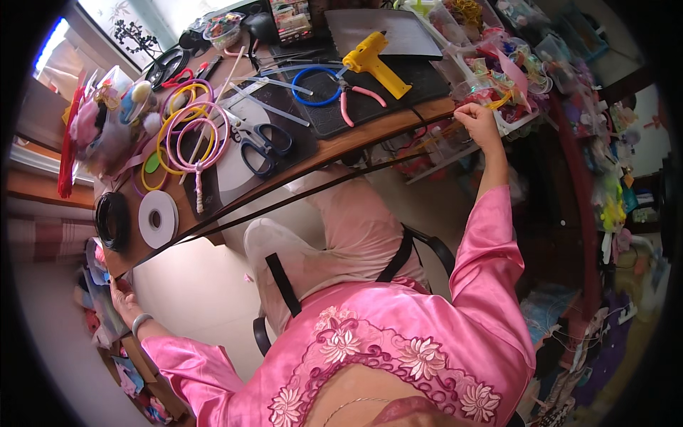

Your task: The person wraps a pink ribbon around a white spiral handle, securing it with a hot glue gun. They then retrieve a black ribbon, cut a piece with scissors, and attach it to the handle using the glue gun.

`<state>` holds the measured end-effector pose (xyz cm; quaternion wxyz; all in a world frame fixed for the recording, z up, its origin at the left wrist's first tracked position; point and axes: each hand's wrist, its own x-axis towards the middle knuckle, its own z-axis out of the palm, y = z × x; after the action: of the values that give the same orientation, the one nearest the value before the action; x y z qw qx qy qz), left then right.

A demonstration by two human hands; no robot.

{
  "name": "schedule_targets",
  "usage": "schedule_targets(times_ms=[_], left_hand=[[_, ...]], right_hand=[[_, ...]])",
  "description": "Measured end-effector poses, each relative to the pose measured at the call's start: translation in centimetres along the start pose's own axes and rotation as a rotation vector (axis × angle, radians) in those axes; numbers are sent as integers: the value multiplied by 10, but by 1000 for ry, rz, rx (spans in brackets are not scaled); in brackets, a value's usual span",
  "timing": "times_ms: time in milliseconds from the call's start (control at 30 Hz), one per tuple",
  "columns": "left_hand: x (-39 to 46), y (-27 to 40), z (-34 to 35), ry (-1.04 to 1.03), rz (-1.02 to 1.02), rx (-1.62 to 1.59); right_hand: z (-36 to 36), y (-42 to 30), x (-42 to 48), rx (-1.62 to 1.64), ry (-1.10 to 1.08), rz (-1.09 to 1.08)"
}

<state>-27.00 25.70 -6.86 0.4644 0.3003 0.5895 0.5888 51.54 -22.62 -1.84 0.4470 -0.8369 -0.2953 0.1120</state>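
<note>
My right hand is at the desk's right end, beside a white tray of ribbons and trims; its fingertips are pinched together, and a yellow strip shows right by them. Whether it grips that strip is unclear. My left hand is low at the desk's left corner, fingers extended near a bag of soft material. Between them on the desk lie a yellow hot glue gun, pink-handled pliers, a blue ring, dark-handled scissors, pink and yellow rings and clear glue sticks.
A white ribbon spool and a black wire coil lie near the desk's left edge. Bags of pompoms stand behind them. A grey board lies at the back. The wooden desk edge runs above my knees.
</note>
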Motion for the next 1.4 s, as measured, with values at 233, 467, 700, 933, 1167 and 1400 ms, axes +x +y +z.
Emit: schedule_targets(times_ms=[233,467,700,933,1167,1400], left_hand=[[15,-6,-12,-2,-87,-20],[29,-13,-12,-25,-121,-64],[20,-16,10,-59,-95,-159],[-4,-7,13,74,-92,-228],[-25,5,19,96,-99,-175],[-14,-1,20,92,-79,-196]], right_hand=[[2,8,11,21,15,-5],[-2,18,14,-74,37,-55],[-17,58,27,-102,16,-149],[-22,84,46,4,5,0],[-16,82,48,13,24,-61],[-23,74,42,-60,-36,-28]])
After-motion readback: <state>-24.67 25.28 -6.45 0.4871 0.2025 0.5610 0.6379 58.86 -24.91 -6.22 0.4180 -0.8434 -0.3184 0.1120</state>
